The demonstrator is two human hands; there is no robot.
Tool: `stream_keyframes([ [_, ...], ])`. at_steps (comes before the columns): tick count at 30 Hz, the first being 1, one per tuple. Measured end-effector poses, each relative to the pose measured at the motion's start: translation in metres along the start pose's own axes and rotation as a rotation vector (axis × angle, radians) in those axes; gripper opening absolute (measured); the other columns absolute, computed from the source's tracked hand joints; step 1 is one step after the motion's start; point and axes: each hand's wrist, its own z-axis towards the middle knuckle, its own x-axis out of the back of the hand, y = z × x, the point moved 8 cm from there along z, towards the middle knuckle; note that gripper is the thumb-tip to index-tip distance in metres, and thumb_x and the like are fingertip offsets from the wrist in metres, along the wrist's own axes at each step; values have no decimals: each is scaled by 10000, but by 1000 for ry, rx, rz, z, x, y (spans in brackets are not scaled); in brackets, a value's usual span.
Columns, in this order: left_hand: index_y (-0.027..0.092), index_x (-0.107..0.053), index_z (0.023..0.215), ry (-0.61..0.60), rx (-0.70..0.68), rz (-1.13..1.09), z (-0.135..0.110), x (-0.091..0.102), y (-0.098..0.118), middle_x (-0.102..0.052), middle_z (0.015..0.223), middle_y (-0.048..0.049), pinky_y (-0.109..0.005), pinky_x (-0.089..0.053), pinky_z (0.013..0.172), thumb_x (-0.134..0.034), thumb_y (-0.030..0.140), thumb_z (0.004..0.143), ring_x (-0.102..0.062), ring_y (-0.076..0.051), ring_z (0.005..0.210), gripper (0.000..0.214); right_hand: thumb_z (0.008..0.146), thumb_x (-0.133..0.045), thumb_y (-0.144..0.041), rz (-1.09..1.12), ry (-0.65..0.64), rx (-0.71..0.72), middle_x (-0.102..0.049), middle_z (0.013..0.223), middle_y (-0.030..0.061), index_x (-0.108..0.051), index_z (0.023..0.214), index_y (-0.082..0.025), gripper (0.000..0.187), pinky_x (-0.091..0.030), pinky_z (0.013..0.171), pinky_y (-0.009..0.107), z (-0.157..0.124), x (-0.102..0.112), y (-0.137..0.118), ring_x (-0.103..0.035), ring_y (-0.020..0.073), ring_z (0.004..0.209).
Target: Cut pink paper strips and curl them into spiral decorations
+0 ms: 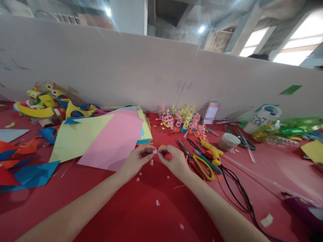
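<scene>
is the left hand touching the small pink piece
Touching: the head view shows the left hand holding the pink piece at its fingertips, no gap between.

The left forearm (83, 210) and right forearm (217, 205) are presenting bare as far as the view's lower edge, both narrowing evenly toward slim wrists (119, 177), while the left hand (136, 160) and right hand (176, 161) are likewise showing bare, with slender fingers (146, 148) whose nail detail is proving too small to tell.
</scene>
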Motion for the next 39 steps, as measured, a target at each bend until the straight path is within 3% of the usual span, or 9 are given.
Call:
stream_keyframes([
  [12, 181, -677, 857, -40, 8, 67, 2, 2, -3, -698, 821, -36, -308, -502, 703, -648, 272, 713, -621, -153, 674, 173, 717, -542, -131, -62, 12, 47, -618, 674, 7, -593, 739, -199, 88, -482, 592, 226, -2, -1, -5, -578, 130, 591],
  [18, 170, -694, 869, -46, 46, 86, 1, -1, -10, -712, 875, -59, -327, -495, 759, -655, 303, 702, -638, -189, 784, 217, 688, -521, -127, -190, 22, 146, -600, 604, 5, -560, 691, -191, 75, -456, 547, 219, -2, -3, -14, -546, 129, 536],
  [26, 180, -687, 927, -42, 46, 101, 2, 3, -9, -720, 829, -51, -342, -478, 787, -628, 317, 740, -642, -204, 824, 239, 747, -516, -135, -118, -5, 117, -624, 678, 30, -577, 750, -181, 77, -473, 618, 224, -1, -2, -12, -585, 140, 624],
  [34, 192, -636, 967, -32, 88, 0, -1, -4, -12, -695, 907, -39, -325, -483, 737, -665, 281, 693, -622, -159, 740, 290, 696, -521, -126, -181, 13, 141, -599, 606, 11, -559, 703, -183, 69, -447, 532, 214, -2, -3, -13, -545, 130, 533],
  [39, 177, -598, 827, 40, 106, -48, -3, -3, -10, -656, 798, -3, -293, -469, 673, -698, 257, 649, -593, -129, 646, 219, 712, -534, -133, -144, 18, 109, -615, 626, 17, -574, 730, -179, 64, -465, 547, 221, -4, -4, -9, -563, 132, 544],
])
